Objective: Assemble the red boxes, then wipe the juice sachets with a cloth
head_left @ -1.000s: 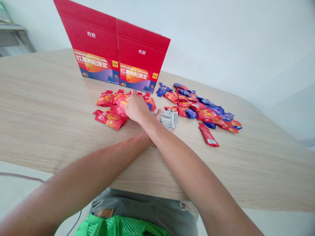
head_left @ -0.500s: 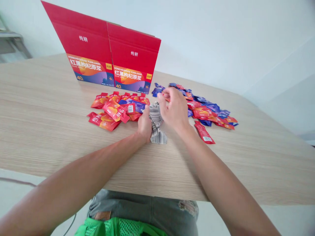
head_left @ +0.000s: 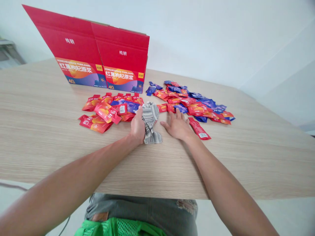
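Note:
My left hand (head_left: 136, 127) is closed around a crumpled grey-and-white striped cloth (head_left: 150, 122) on the wooden table (head_left: 49, 131). My right hand (head_left: 177, 126) lies flat and open on the table just right of the cloth, holding nothing. A pile of red and purple sachets (head_left: 108, 110) lies left of the cloth, close to my left hand. A larger spread of red and blue sachets (head_left: 194, 106) lies to the right, with one long red sachet (head_left: 199, 128) beside my right wrist.
Two red cartons (head_left: 98, 62) stand upright side by side at the back of the table. A white wall rises behind them. The table's front edge runs just above my lap. A grey shelf (head_left: 7, 52) shows at the far left.
My right hand left the left pile, crossed back to the right and came down flat beside the cloth. My left hand has kept hold of the striped cloth and shifted it slightly left.

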`<action>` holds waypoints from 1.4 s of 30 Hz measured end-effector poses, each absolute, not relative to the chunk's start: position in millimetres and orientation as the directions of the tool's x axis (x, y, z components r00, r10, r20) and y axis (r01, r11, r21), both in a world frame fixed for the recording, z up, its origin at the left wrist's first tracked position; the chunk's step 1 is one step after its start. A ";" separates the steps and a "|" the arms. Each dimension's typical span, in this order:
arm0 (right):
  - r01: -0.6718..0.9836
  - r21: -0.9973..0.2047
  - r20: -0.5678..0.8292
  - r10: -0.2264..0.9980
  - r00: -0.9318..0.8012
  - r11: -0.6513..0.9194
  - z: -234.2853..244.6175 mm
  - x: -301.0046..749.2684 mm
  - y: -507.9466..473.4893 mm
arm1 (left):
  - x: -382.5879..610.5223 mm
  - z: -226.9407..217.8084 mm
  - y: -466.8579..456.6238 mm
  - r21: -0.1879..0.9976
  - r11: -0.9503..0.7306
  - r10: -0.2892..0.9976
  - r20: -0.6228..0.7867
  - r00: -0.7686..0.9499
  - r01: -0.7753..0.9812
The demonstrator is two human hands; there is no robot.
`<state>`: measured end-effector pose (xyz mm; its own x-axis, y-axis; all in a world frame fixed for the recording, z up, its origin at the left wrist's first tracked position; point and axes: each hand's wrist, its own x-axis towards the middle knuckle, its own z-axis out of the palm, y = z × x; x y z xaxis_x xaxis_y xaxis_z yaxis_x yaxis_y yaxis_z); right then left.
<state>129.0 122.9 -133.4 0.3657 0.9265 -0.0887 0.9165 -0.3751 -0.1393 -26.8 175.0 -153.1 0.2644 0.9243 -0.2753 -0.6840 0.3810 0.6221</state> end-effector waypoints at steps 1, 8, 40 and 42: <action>0.912 -0.137 -0.036 0.922 0.385 -0.386 -131.5 131.1 124.1 | -27.4 -152.3 174.7 0.623 0.382 0.924 -0.277 0.265 -0.683; 0.809 -0.125 -0.050 0.818 0.572 -0.574 -134.4 164.8 134.5 | -27.8 -143.4 169.2 0.611 0.402 0.915 -0.306 0.264 -0.682; 0.879 0.155 -0.309 0.823 0.477 -0.451 -91.9 183.4 106.2 | -24.2 -141.9 166.7 0.631 0.388 0.920 -0.305 0.246 -0.672; 0.887 0.140 -0.291 0.838 0.461 -0.440 -94.0 181.4 106.6 | -24.4 -141.9 166.4 0.630 0.386 0.921 -0.299 0.249 -0.674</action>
